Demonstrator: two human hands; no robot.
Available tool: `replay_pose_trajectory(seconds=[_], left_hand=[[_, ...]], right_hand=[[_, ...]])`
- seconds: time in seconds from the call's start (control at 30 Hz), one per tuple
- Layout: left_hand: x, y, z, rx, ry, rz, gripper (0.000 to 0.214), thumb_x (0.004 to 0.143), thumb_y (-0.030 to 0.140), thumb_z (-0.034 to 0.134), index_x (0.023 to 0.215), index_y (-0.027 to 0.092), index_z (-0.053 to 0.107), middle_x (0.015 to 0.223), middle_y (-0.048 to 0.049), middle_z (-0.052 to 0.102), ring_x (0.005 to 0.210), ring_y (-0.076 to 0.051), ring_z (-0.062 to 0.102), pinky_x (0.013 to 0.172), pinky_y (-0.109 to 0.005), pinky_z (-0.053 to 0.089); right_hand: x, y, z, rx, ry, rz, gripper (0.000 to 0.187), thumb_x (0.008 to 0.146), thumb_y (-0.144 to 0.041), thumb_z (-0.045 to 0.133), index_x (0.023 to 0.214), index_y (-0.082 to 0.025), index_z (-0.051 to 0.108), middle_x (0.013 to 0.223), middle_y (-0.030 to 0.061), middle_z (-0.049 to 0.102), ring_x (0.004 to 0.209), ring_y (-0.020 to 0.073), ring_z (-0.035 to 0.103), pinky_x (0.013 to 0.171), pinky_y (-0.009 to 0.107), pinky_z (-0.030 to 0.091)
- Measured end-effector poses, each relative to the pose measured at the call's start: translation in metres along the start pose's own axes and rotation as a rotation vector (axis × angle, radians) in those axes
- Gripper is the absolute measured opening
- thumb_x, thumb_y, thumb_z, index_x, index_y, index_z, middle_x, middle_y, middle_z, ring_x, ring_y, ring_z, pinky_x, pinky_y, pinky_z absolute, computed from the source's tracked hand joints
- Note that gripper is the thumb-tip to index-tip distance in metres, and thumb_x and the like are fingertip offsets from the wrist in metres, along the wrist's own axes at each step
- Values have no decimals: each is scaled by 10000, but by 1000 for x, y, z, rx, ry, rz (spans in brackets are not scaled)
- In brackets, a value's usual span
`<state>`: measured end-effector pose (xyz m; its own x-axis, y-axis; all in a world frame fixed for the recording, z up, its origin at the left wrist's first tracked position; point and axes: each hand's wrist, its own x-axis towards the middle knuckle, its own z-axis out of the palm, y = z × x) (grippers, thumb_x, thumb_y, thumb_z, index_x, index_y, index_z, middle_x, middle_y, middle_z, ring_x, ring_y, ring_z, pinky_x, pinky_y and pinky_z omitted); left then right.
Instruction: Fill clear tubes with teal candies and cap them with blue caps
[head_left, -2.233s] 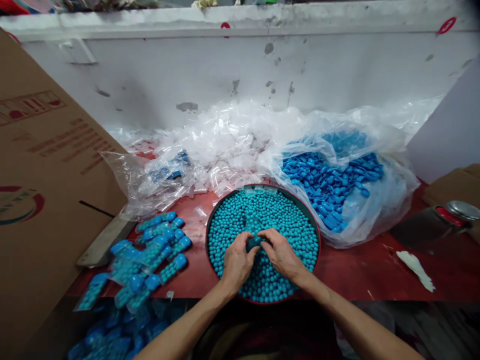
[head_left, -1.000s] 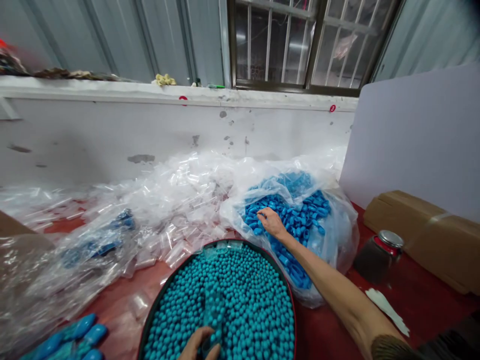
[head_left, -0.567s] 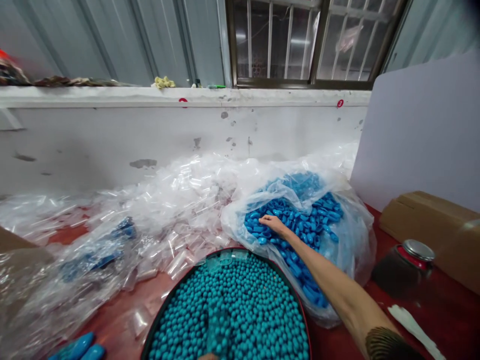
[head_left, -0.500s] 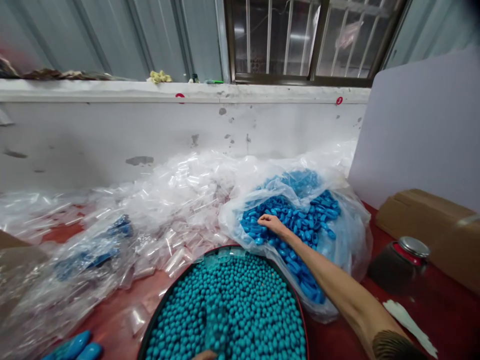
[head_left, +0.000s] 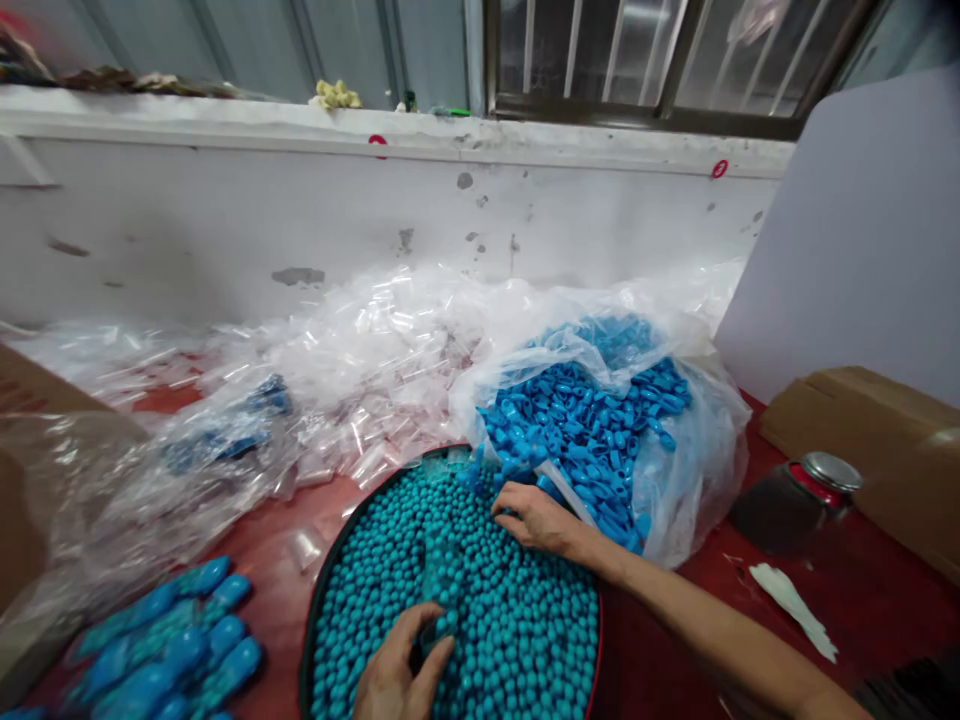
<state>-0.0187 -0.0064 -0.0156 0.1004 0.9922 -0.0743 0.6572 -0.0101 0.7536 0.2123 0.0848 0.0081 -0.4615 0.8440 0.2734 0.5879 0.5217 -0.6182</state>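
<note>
My left hand [head_left: 401, 665] is at the near part of a round tray [head_left: 306, 640] full of small teal balls [head_left: 517, 620]. Its thumb and fingers close around the near end of a clear plastic tube [head_left: 441, 560], which lies over the balls and looks teal through its wall. My right hand [head_left: 534, 517] is above the tray's far right side, fingers curled together; what they hold, if anything, is hidden. Just beyond it, blue plastic pieces [head_left: 577, 420] fill an open plastic bag [head_left: 686, 490], some of them near the tray's rim.
Clear tubes [head_left: 367, 390] are heaped along the wall. Filled tubes with blue ends [head_left: 180, 640] lie at the lower left, near a clear bag [head_left: 135, 500]. At the right are a metal-lidded jar [head_left: 799, 500], a cardboard box [head_left: 870, 430] and a white strip [head_left: 793, 605].
My right hand has moved from the blue pieces toward me, over the tray's edge. More of my left hand shows on the tube. The view has tilted down and turned left.
</note>
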Motion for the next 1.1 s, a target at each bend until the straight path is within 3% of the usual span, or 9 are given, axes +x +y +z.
replay_pose_trajectory(seconds=[0.2, 0.3, 0.37, 0.43, 0.53, 0.63, 0.73, 0.93, 1.1], left_hand=[[-6, 21, -6, -33, -50, 18, 245, 712, 302, 483, 915, 199, 574, 917, -35, 617, 872, -187, 559, 797, -293, 432], [-10, 25, -8, -57, -70, 17, 236, 722, 283, 470, 919, 195, 564, 909, -32, 605, 871, -183, 547, 800, -298, 414], [-11, 25, -8, -73, -73, 24, 231, 722, 273, 470, 919, 193, 562, 906, -29, 599, 867, -181, 542, 797, -299, 404], [-12, 24, -9, -84, -66, 34, 227, 719, 266, 472, 914, 194, 563, 901, -26, 597, 859, -178, 539, 791, -296, 397], [-13, 22, -9, -90, -56, 46, 223, 712, 255, 478, 907, 197, 570, 885, -23, 599, 842, -173, 539, 777, -286, 391], [-15, 21, -8, -95, -29, 46, 223, 709, 241, 486, 910, 200, 572, 879, -18, 600, 836, -165, 538, 770, -271, 383], [-17, 21, -7, -83, 2, 54, 213, 718, 243, 489, 909, 202, 573, 870, -16, 594, 814, -159, 534, 759, -262, 376], [-19, 19, -7, -80, 17, 97, 188, 726, 237, 501, 895, 206, 577, 849, -12, 580, 804, -154, 522, 756, -259, 365], [-19, 18, -6, -61, 24, 102, 192, 727, 235, 508, 903, 202, 579, 861, -20, 575, 819, -161, 520, 761, -264, 365]], right_hand=[[-2, 0, -32, 175, 6, 351, 192, 785, -213, 420, 809, -161, 604, 620, -16, 587, 477, 91, 501, 491, 199, 395], [5, -8, -42, 26, 140, 323, 198, 796, -222, 421, 817, -164, 609, 711, 6, 612, 629, 121, 553, 603, 221, 418], [13, -19, -34, -72, 125, 223, 197, 805, -222, 427, 858, -175, 611, 802, 21, 616, 769, 137, 560, 719, 233, 411], [24, -28, -17, -180, 29, 162, 206, 799, -213, 449, 944, -191, 595, 912, 38, 599, 859, 147, 548, 783, 240, 394], [41, -31, 9, -375, -91, 241, 308, 771, -213, 495, 1077, -209, 530, 1038, 72, 549, 907, 184, 544, 774, 271, 404], [49, -25, 20, -445, -129, 328, 327, 770, -226, 498, 1093, -184, 518, 1029, 98, 555, 905, 216, 551, 750, 299, 412], [40, -23, 14, -437, -148, 307, 305, 780, -220, 484, 1078, -177, 529, 1022, 82, 579, 953, 204, 532, 791, 284, 392], [-2, -25, -9, -355, -258, 225, 221, 787, -272, 477, 953, -212, 612, 928, 33, 621, 851, 167, 558, 748, 250, 390], [-22, -25, -13, -485, -247, 349, 161, 774, -293, 493, 763, -187, 614, 776, 41, 600, 745, 166, 549, 627, 243, 362]])
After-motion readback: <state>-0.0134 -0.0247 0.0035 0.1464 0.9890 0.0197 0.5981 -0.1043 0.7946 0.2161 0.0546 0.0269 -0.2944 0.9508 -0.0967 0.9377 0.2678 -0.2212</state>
